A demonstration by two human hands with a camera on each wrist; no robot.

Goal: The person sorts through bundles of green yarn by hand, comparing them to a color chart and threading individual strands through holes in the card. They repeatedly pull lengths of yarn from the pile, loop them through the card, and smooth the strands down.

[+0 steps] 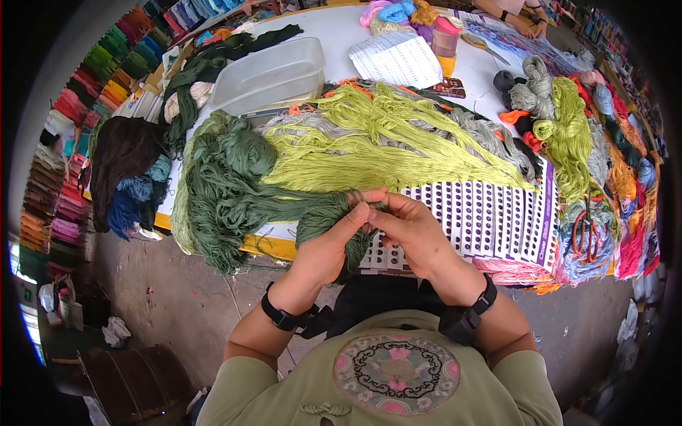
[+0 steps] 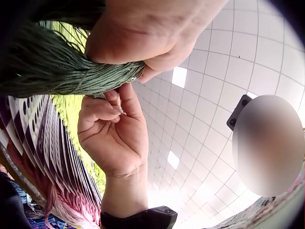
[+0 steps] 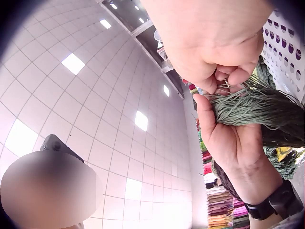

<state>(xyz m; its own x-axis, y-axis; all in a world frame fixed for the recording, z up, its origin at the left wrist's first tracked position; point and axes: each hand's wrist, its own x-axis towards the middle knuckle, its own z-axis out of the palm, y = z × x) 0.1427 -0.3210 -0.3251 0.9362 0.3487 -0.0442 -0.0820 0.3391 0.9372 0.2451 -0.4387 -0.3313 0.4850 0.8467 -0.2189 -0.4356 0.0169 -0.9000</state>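
Note:
Near the table's front edge, my left hand [image 1: 328, 247] grips a bundle of dark green embroidery thread [image 1: 323, 216]. The bundle lies over its palm and fingers in the right wrist view, with the left thumb [image 3: 205, 112] along its end. My right hand [image 1: 420, 238] meets the left at that end, its fingers curled and pinching thin strands [image 3: 224, 87] there. In the left wrist view the right hand [image 2: 114, 131] is palm up, with a small pale thread end at its fingers. More dark green thread [image 1: 227, 184] trails left from the bundle onto a large heap.
Yellow-green skeins [image 1: 383, 142] spread across the table behind the hands. Perforated white thread cards [image 1: 483, 224] lie to the right, with red-handled scissors [image 1: 586, 234] beyond. A clear plastic tub [image 1: 270, 74], a pink-lidded jar [image 1: 446, 39] and paper sheets [image 1: 394, 60] stand farther back. Another person's hands [image 1: 522, 25] work at the far side.

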